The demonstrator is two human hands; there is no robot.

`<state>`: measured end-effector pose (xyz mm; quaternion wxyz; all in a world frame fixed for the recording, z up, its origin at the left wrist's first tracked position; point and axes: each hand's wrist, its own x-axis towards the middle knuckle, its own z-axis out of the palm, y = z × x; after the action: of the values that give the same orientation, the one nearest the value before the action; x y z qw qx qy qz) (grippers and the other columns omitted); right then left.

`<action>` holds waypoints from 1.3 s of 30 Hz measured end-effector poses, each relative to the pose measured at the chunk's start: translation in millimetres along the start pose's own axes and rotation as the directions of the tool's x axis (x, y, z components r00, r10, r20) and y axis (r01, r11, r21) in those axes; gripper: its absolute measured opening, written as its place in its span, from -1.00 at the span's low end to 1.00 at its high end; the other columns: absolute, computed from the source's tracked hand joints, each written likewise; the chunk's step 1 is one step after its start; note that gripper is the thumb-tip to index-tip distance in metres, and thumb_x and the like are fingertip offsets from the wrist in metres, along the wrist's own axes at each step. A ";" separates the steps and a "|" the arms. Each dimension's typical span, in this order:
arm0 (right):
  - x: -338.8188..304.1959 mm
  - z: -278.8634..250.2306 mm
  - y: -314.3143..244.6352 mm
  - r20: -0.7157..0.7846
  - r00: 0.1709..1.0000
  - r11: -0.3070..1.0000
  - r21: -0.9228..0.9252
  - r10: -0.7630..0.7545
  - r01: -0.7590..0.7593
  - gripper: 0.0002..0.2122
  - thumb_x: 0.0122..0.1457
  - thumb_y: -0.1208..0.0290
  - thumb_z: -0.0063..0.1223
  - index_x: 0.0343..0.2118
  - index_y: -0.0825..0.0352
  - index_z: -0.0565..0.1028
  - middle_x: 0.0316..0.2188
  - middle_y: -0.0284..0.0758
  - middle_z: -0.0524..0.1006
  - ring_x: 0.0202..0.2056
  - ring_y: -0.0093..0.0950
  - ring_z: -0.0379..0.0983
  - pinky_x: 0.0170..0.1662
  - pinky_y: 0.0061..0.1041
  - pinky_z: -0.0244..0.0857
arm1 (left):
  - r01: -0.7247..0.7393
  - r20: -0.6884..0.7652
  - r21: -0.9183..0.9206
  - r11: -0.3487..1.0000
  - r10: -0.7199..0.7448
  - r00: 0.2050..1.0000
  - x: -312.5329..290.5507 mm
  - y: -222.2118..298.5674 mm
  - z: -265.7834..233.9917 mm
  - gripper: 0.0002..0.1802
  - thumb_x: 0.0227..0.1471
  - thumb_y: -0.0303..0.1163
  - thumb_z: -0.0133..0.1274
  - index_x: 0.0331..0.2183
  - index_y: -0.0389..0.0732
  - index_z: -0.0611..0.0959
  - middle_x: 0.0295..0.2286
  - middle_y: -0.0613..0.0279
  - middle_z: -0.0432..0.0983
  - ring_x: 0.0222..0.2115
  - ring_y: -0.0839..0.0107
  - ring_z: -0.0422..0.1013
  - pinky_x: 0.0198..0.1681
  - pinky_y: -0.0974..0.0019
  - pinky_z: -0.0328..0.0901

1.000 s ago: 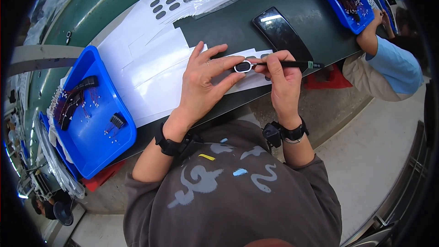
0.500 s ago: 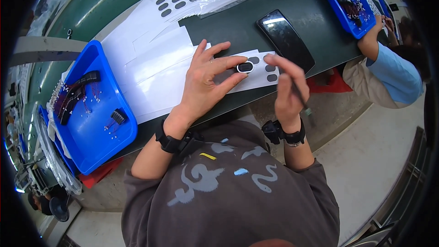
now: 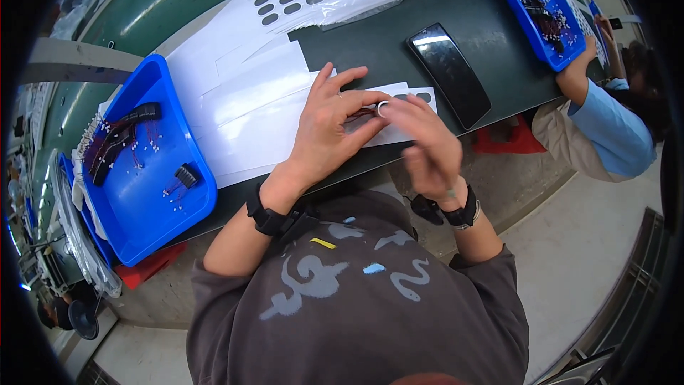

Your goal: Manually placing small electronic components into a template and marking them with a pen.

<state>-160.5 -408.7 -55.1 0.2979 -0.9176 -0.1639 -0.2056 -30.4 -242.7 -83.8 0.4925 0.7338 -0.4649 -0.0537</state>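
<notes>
The left hand pinches a small white ring-shaped part over the white backing strip on the dark tabletop, while the blurred right hand, grip unclear, lies just right of it

Phone right of paper sheets

A small white ring-shaped part sits pinched at the fingertips of the left hand, with thin dark-red wires trailing from it toward the palm. It hovers just above a white backing strip carrying dark oval stickers, which lies flat on the dark table near its front edge.
</notes>
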 end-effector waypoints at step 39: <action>-47.5 5.4 10.8 -0.223 0.525 0.410 0.871 0.821 -0.271 -0.86 0.32 0.46 0.11 -0.12 0.35 0.47 -0.32 -0.41 0.56 -0.26 -0.68 0.44 -0.13 -0.70 0.27 | -0.015 0.005 0.259 0.966 0.014 1.000 32.8 13.8 -38.8 -0.57 -0.01 -0.17 0.33 -0.11 -0.17 0.72 -0.16 0.13 0.66 0.02 0.06 0.48 0.21 -0.03 0.23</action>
<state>-195.3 -422.1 -86.7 0.7350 -0.5734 0.2141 -0.2919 0.2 -241.8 -41.0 0.3923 0.7882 -0.4740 0.0100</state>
